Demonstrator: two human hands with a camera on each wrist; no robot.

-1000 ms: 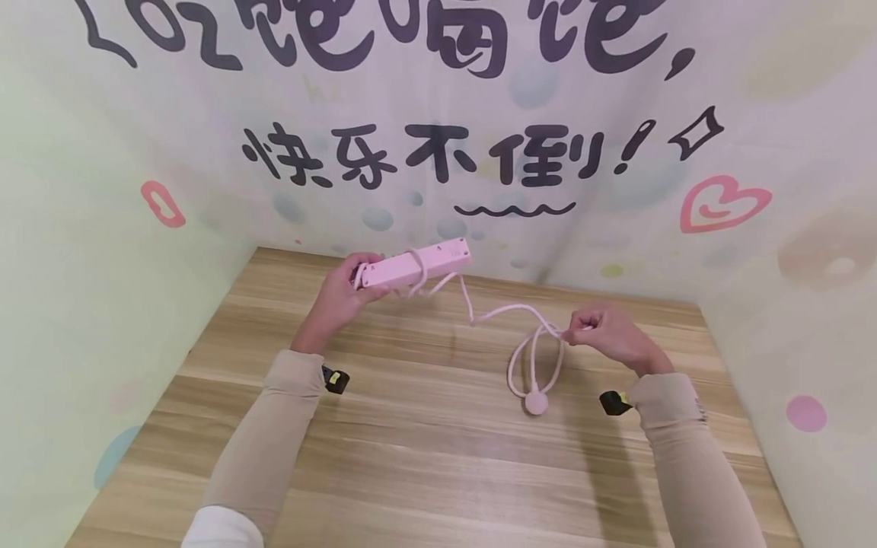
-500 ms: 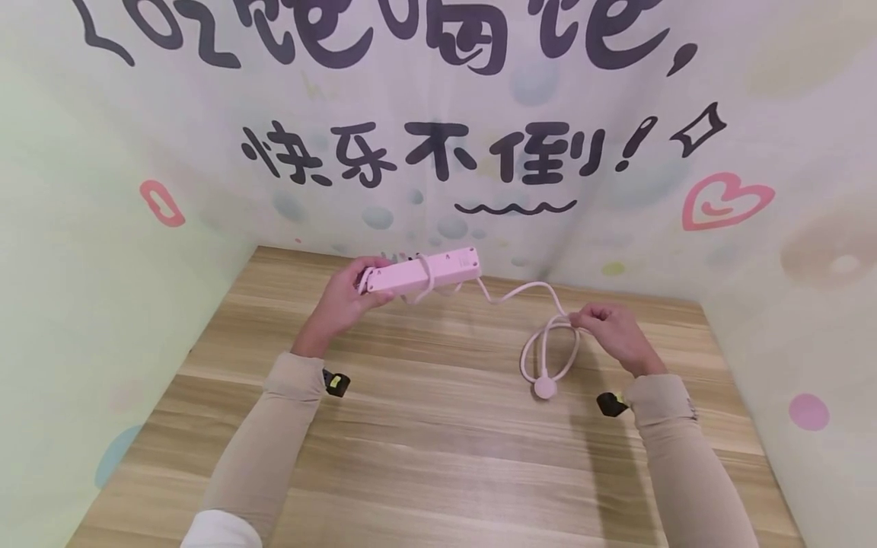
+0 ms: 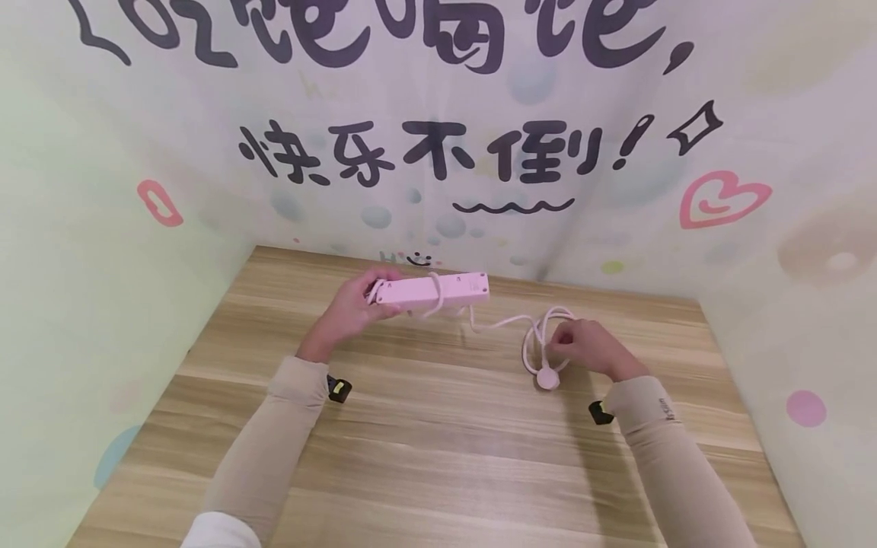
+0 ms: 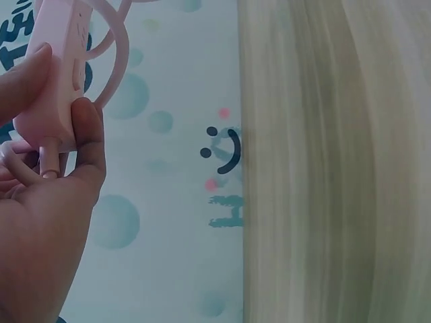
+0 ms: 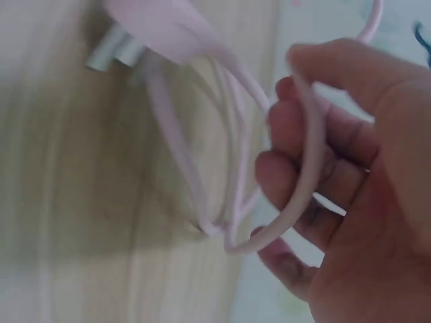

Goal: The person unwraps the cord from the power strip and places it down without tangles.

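My left hand point(image 3: 352, 308) grips the left end of a pink power strip point(image 3: 411, 291), raised near the back of the table. One turn of its cord point(image 3: 507, 321) wraps round the strip's middle. In the left wrist view, thumb and fingers clasp the strip point(image 4: 60, 77) where the cord leaves its end. At the right, my right hand point(image 3: 592, 348) pinches the cord beside a loose coil; the right wrist view shows the cord point(image 5: 313, 134) running across its curled fingers. The round plug point(image 3: 547, 378) hangs below the coil, its prongs point(image 5: 108, 50) showing in the right wrist view.
A wood-grain table point(image 3: 438, 457) lies under both hands. Behind it stands a printed backdrop point(image 3: 384, 167) with dark lettering, and more printed sheeting closes off the left and right sides. Small black wrist cameras point(image 3: 339, 389) sit at the cuffs.
The power strip has come down and slightly right with my left hand. My right hand has lowered and shifted left to the coil, and the cord between the hands now hangs lower.
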